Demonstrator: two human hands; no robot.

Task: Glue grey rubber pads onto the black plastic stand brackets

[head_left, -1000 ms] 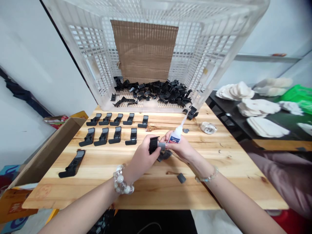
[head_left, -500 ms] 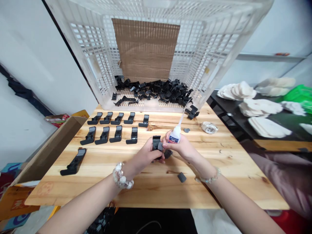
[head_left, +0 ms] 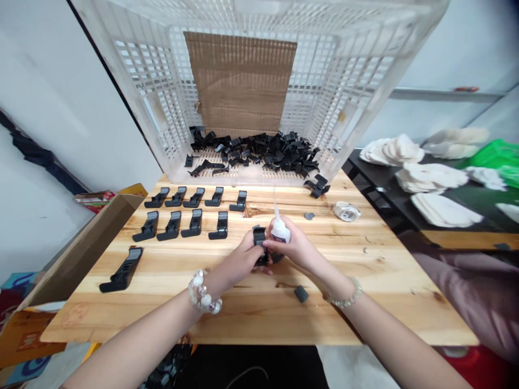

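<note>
My left hand [head_left: 245, 253] is closed around a black plastic clip [head_left: 259, 235] above the middle of the table. A small white glue bottle [head_left: 280, 231] with a long thin nozzle stands nearly upright in my right hand [head_left: 298, 243]. The thumb and fingertips of that hand press against the clip, and whether a pad is pinched there is hidden. Dark pieces partly covered by my fingers sit just below the bottle. A loose grey pad [head_left: 301, 294] lies nearer me, and another small grey pad [head_left: 309, 216] lies farther back.
Several finished-looking black clips [head_left: 196, 222] stand in rows at the left. A white plastic crate [head_left: 243, 175] behind holds a heap of black clips [head_left: 279, 151]. One black clip [head_left: 317, 186] and a roll of clear tape [head_left: 346, 211] lie at the right.
The grey pad seen in my right fingertips is now out of clear view. My right hand has turned, bringing the glue bottle left and more upright, with the fingers closer on the clip.
</note>
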